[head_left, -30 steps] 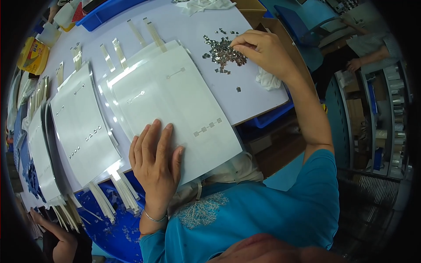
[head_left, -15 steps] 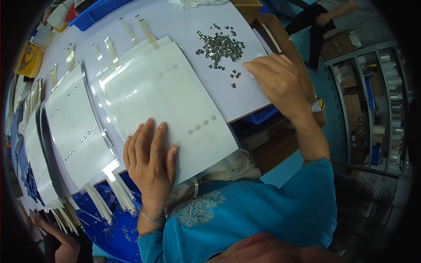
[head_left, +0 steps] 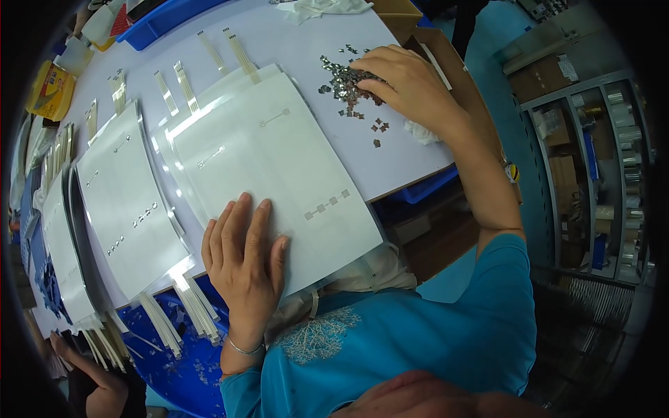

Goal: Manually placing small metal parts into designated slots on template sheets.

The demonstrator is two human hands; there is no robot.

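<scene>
My left hand lies flat, fingers spread, on the near corner of a large white flexible sheet at the table's front edge. A short row of small metal squares sits on that sheet, just right of my fingers. My right hand is stretched to the far right of the table, fingertips bent down into a heap of small silvery metal pieces. A few loose pieces lie beside it. Whether the fingertips pinch a piece is hidden.
More stacks of white sheets with ribbon tails hanging over the edge lie to the left. A blue tray and a yellow object stand at the back. Another person's hand shows at lower left. Metal shelves stand to the right.
My right hand drew back from the metal pieces to the right half a second ago and has returned onto the heap. My left hand stays flat on the sheet.
</scene>
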